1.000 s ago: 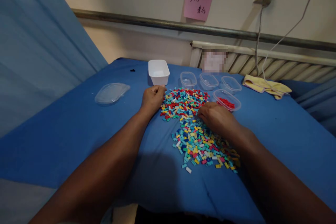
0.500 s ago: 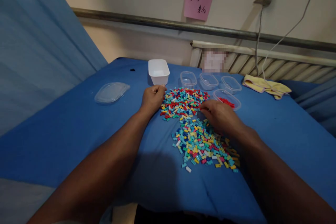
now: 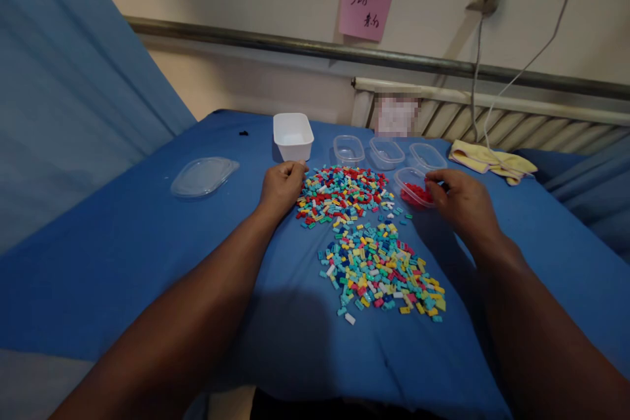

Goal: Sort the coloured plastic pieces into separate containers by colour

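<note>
A heap of small coloured bricks [image 3: 367, 236] lies spread on the blue cloth [image 3: 123, 256]. My left hand [image 3: 281, 186] rests at the heap's left edge, fingers curled in a loose fist; what is in it is hidden. My right hand [image 3: 461, 200] hovers at the right rim of a clear tub [image 3: 404, 177] that holds red bricks [image 3: 416, 193], its fingers pinched over them. Whatever the pinch holds is too small to see.
A white tub [image 3: 293, 135] stands behind my left hand. Three clear tubs [image 3: 388, 151] line up at the back. A clear lid [image 3: 204, 176] lies at the left, a yellow cloth [image 3: 492, 161] at the right. A cable hangs along the wall.
My right hand has lifted off the heap and moved right and back to the tub of red bricks. My left hand has stayed put. The view has shifted slightly.
</note>
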Demonstrator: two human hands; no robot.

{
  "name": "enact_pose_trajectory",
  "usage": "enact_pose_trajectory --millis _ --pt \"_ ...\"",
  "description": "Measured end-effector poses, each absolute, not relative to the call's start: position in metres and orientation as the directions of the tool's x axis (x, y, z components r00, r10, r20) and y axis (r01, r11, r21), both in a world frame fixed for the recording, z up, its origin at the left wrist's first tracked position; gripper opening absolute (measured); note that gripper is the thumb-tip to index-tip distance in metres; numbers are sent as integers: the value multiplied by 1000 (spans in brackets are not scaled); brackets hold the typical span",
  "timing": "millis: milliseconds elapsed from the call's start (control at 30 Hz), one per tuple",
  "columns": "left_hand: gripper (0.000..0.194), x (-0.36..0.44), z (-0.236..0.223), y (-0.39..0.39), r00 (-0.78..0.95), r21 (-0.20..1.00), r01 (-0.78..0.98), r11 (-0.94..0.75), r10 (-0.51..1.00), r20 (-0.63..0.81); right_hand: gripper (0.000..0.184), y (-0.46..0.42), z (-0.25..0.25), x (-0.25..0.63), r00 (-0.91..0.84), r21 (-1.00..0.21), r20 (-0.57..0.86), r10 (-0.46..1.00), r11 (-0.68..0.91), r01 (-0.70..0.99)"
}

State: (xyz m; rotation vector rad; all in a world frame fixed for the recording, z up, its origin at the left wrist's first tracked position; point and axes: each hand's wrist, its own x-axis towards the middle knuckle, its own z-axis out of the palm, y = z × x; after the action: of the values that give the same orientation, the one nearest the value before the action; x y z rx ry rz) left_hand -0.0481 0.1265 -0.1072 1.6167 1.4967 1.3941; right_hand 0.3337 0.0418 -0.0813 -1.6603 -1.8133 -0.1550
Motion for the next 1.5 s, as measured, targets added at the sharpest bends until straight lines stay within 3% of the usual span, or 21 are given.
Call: enact_pose_trajectory --millis 233,400,533,733,967,1100,1233,1500 --pt "46 -48 -105 126 -141 884 397 -247 935 325 28 27 -74 304 -75 -283 605 792 302 910" --pt "46 -49 -108 128 -145 888 388 -248 935 324 32 24 -88 264 -372 -236 375 849 475 848" --pt "47 -48 -108 127 -148 890 391 -236 938 314 37 39 -102 254 -322 -204 302 897 391 897" --pt "46 -47 -104 125 -152 891 391 -231 938 310 26 40 -97 256 -332 -220 236 913 383 897" --pt "47 -48 -106 126 -147 889 395 -229 940 308 15 17 -95 273 -216 -431 209 954 288 855" --pt "48 -48 -106 126 -147 880 410 -239 935 322 15 15 -96 275 -151 -506 281 948 280 816" --pt "47 -47 -106 127 -144 885 399 -239 937 318 20 30 -99 262 -156 -434 384 910 326 840" --pt "48 -47 -104 125 -141 883 408 -231 940 311 21 48 -101 253 -267 -273 289 920 346 898"
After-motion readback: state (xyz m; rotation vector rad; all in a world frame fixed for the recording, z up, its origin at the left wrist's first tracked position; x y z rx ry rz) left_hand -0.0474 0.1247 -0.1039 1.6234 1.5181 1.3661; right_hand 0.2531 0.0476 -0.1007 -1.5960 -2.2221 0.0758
